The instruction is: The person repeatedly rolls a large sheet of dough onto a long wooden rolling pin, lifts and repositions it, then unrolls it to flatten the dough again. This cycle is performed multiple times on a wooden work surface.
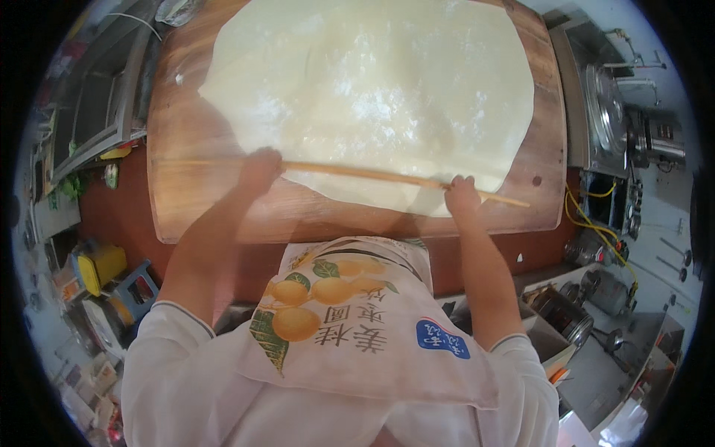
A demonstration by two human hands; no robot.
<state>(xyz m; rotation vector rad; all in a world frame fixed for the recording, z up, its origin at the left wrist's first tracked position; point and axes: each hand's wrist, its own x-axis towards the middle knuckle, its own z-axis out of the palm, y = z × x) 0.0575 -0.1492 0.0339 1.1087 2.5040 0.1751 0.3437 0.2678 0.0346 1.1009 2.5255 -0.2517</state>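
Note:
A very large, thin sheet of floured dough (pixel 380 95) lies over most of a wooden board (pixel 190 218). Across its near edge runs a long, slim wooden rolling pin (pixel 357 171), slanting slightly down to the right. My left hand (pixel 265 167) is closed around the pin by the dough's left near edge. Further right, my right hand (pixel 463 195) grips the same pin a little short of its right end. The near strip of dough shows on my side of the pin. White flour patches mark the sheet's surface.
Left of the board stands a metal-framed cabinet (pixel 95 112); a yellow container (pixel 103 268) sits lower left. On the right are a counter with a round metal lid (pixel 606 109), a yellow cable (pixel 586 220) and a lidded jar (pixel 564 321). A printed apron (pixel 357 335) covers my front.

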